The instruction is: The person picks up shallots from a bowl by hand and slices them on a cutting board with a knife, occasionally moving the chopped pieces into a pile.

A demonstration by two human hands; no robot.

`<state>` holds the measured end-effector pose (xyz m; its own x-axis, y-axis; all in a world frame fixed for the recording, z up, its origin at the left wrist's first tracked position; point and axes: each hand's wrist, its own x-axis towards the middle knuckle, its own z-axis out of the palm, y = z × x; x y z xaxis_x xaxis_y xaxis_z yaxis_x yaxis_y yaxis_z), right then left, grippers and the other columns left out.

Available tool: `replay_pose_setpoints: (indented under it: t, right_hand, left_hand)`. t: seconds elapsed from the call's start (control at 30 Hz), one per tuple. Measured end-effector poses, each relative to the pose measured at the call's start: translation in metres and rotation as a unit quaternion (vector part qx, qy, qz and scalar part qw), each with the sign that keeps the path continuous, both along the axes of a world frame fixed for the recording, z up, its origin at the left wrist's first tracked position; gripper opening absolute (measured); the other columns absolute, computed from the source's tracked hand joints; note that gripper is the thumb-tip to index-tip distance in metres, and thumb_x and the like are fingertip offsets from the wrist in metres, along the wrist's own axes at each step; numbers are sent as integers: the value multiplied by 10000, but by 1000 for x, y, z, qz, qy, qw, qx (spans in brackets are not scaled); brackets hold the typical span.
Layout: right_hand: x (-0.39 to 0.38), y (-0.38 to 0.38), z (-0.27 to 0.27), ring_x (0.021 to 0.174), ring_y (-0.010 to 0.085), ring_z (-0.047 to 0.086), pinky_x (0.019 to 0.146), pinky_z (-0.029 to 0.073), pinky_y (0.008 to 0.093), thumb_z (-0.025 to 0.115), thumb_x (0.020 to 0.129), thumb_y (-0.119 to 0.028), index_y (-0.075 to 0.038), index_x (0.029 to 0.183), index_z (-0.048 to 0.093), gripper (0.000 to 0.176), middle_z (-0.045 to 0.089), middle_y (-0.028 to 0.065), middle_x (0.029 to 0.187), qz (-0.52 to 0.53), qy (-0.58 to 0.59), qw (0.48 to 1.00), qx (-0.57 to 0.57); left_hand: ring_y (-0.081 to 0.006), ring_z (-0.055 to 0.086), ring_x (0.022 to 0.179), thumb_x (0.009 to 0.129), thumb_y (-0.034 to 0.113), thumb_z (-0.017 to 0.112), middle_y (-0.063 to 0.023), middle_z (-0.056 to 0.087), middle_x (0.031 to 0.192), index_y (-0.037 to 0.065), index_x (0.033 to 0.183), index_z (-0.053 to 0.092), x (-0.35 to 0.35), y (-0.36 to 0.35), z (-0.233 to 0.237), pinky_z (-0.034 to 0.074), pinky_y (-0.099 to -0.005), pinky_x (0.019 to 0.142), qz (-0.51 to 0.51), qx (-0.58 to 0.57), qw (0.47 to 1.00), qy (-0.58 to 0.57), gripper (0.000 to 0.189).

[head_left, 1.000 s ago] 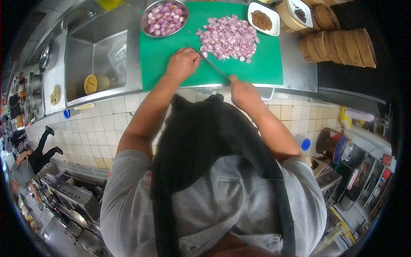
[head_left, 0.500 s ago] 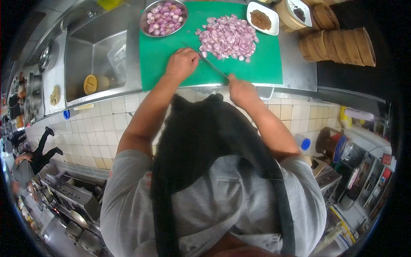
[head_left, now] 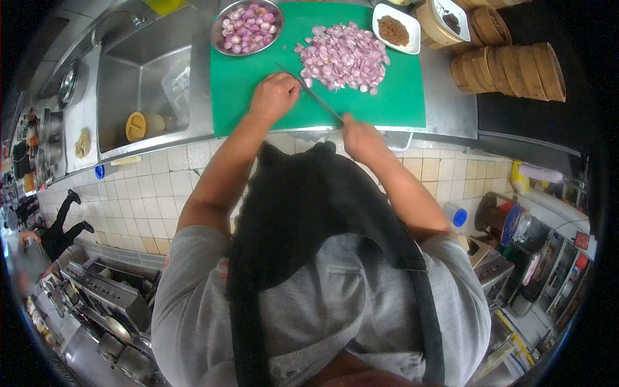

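On the green cutting board (head_left: 393, 113), my left hand (head_left: 276, 95) is closed, fingers curled against the near side of the knife blade. Whatever it pinches is hidden under the fingers. My right hand (head_left: 365, 140) grips the handle of a knife (head_left: 322, 103) at the board's front edge. The blade slants up and left from that hand, its tip showing just beyond my left fingers. A wide heap of sliced shallots (head_left: 342, 58) lies just past the blade. Peeled whole shallots (head_left: 248, 29) fill a steel bowl (head_left: 218, 44) at the board's far left corner.
A white dish (head_left: 412, 44) of brown paste stands at the far right corner. Bamboo steamers (head_left: 509, 71) lie stacked to the right. Left of the board is a steel sink (head_left: 145, 64) with a yellow-lidded container (head_left: 137, 126). Another person (head_left: 45, 248) stands far left.
My right hand has shifted very slightly left with the knife. My left hand stays in place. The other person at far left has moved slightly.
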<state>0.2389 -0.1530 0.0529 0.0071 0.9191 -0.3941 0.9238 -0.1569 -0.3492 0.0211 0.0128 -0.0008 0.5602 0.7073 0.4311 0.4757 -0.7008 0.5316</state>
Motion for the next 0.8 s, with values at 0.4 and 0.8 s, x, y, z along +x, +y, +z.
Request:
replay_pose_setpoints:
  t: [0.4, 0.8]
  right_hand:
    - [12, -7, 44, 1028, 476, 671, 904, 508, 580, 510, 1036, -188, -22, 1236, 534, 261, 705, 284, 1075, 12, 39, 998, -52]
    - [22, 6, 29, 1030, 488, 667, 911, 507, 585, 525, 1040, -194, -17, 1225, 547, 258, 702, 303, 1062, -30, 30, 999, -33]
  left_hand:
    - [-326, 731, 829, 884, 179, 752, -112, 761, 961, 135, 942, 785, -34, 12, 49, 595, -426, 784, 164, -82, 982, -36, 80]
    - [-370, 700, 1183, 944, 255, 630, -171, 738, 1249, 94, 1200, 758, -54, 134, 83, 575, -496, 973, 204, -191, 893, 354, 329]
